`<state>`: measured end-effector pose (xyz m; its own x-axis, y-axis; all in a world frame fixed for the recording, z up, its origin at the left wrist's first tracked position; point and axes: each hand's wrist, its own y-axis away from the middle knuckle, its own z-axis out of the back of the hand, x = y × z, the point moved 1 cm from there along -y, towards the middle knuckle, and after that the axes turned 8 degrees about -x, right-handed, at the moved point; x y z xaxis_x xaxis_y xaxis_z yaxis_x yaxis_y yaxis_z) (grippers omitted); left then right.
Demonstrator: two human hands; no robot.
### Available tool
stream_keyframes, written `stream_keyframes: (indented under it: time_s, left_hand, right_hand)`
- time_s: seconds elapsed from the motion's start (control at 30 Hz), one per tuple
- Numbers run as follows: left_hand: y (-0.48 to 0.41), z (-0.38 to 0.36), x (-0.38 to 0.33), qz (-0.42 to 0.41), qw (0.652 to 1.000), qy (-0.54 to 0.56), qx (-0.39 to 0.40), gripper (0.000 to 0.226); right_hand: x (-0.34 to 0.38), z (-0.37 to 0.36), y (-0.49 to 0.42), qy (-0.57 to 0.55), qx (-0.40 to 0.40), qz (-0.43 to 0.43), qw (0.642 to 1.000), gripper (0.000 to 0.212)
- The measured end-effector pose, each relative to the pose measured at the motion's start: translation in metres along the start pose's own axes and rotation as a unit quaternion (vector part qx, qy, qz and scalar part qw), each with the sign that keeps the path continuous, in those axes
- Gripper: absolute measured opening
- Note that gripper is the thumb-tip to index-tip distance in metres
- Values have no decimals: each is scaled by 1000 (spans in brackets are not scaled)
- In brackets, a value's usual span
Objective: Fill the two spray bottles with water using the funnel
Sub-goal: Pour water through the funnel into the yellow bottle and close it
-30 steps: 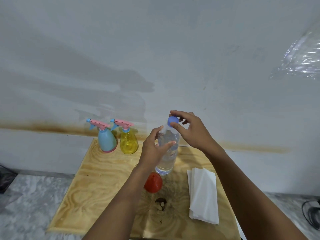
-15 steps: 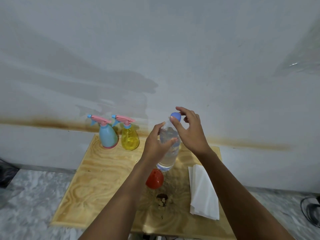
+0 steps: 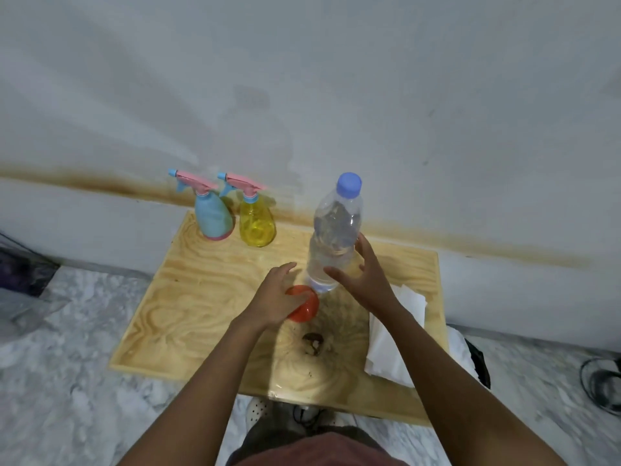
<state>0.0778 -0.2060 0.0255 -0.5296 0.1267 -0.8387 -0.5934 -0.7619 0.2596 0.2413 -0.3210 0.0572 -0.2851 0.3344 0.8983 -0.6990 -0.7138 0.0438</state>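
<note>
A clear water bottle (image 3: 336, 230) with a blue cap (image 3: 349, 184) on it stands upright on the wooden table (image 3: 201, 297). My right hand (image 3: 364, 280) is beside its lower half with fingers spread, thumb and index finger just at the bottle's side. My left hand (image 3: 274, 295) lies over the red funnel (image 3: 307, 309), which sits on the table in front of the bottle; the fingers rest on the funnel's top and the thumb points away. A blue spray bottle (image 3: 211, 216) and a yellow spray bottle (image 3: 256, 222), both with pink trigger heads, stand side by side at the table's back left.
A stack of white paper towels (image 3: 396, 334) lies at the table's right side, partly under my right forearm. A dark knot (image 3: 314, 341) marks the wood near the front. The wall rises right behind the table. Marble floor surrounds it, with cables (image 3: 601, 381) at the right.
My right hand left the blue cap and dropped to the bottle's lower side. My left hand let go of the bottle body and came down onto the funnel. The bottle now stands unheld.
</note>
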Motion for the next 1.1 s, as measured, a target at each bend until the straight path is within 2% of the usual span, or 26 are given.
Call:
stream_keyframes:
  time_s: [0.13, 0.27, 0.4, 0.53, 0.87, 1.1]
  left_hand:
    - [1, -22, 19, 5, 999, -48, 11, 35]
    - [2, -40, 31, 7, 996, -77, -46, 38]
    - [-4, -49, 36, 15, 991, -93, -93, 34]
    - [-5, -46, 43, 11, 990, -84, -111, 30]
    - [-47, -13, 35, -26, 977, -75, -196, 26]
    - [-115, -15, 10, -19, 980, -90, -175, 29]
  right_hand:
    - [0, -5, -12, -18, -20, 10, 1000, 87]
    - [-2, -4, -21, -11, -51, 20, 998, 81]
    - [5, -5, -24, -21, -38, 32, 999, 75]
    - [9, -5, -26, -32, -48, 36, 998, 70]
    - [16, -8, -32, -40, -142, 19, 989, 63]
    - [24, 1, -65, -49, -189, 14, 981, 60]
